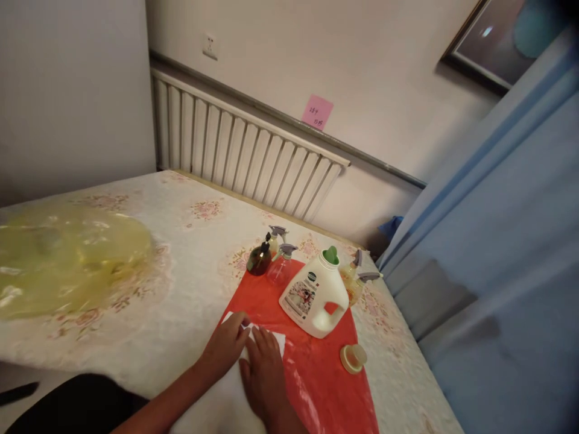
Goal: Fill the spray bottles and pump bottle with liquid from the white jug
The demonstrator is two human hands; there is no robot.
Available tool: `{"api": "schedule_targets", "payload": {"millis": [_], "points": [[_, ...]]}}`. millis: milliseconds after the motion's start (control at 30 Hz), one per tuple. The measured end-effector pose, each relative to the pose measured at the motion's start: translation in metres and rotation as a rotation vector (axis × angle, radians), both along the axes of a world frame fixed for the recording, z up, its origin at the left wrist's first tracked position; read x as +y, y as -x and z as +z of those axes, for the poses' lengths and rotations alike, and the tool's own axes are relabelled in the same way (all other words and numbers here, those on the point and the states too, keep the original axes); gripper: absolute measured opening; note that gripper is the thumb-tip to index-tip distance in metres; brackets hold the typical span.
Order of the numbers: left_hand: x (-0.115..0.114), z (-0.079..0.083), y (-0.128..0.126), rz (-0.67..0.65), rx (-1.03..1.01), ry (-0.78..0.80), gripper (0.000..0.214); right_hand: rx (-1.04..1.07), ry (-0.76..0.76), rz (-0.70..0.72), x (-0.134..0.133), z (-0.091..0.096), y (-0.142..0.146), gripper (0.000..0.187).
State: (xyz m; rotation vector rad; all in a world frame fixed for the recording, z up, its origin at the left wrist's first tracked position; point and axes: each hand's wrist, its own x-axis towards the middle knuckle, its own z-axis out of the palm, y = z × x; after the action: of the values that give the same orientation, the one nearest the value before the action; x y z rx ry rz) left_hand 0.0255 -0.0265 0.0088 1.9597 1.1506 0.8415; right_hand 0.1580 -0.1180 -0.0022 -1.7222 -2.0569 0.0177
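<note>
My left hand (231,339) rests on a folded white cloth (279,341), its fingers bent in over the cloth's left part. Beside it my right hand (266,369) lies across the cloth with its fingers stretched out flat. The cloth, perhaps paper, is on a red plastic sheet (316,374); the hands cover much of it. Just beyond stands a white detergent jug (312,295) with a handle and a green spout, its mouth uncovered. A pale round cap (353,358) sits apart on the sheet's right edge.
Behind the jug stand a dark pump bottle (259,260), a clear pinkish spray bottle (280,270) and several other spray bottles (351,282). A yellow plastic bag (72,259) spreads over the flowered tablecloth (194,283). A blue curtain (493,259) hangs at right; a radiator (244,147) lines the wall.
</note>
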Motion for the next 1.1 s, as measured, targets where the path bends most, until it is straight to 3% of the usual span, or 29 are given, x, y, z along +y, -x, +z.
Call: {"api": "schedule_targets", "payload": {"millis": [167, 367, 633, 833, 933, 1033, 1100], "points": [[0.025, -0.015, -0.007, -0.074, -0.028, 0.037, 0.01, -0.082, -0.024, 0.009, 0.002, -0.004, -0.003, 0.05], [0.026, -0.025, -0.001, -0.101, -0.12, 0.077, 0.01, -0.146, -0.065, 0.016, 0.002, -0.014, -0.007, 0.051], [0.024, -0.022, 0.003, -0.137, -0.131, 0.11, 0.009, -0.17, -0.033, 0.005, 0.001, -0.005, -0.005, 0.052], [0.023, -0.019, 0.003, -0.16, -0.129, 0.101, 0.008, -0.068, -0.061, -0.073, 0.001, -0.002, 0.005, 0.046], [0.023, -0.019, 0.003, -0.164, -0.132, 0.097, 0.008, -0.034, -0.059, -0.041, 0.002, -0.001, 0.0, 0.046], [0.024, -0.019, 0.003, -0.164, -0.114, 0.093, 0.009, 0.018, -0.102, -0.057, 0.017, 0.007, -0.01, 0.049], [0.024, -0.018, 0.003, -0.159, -0.089, 0.082, 0.009, 0.074, -0.185, -0.178, 0.039, 0.018, -0.016, 0.047]]}}
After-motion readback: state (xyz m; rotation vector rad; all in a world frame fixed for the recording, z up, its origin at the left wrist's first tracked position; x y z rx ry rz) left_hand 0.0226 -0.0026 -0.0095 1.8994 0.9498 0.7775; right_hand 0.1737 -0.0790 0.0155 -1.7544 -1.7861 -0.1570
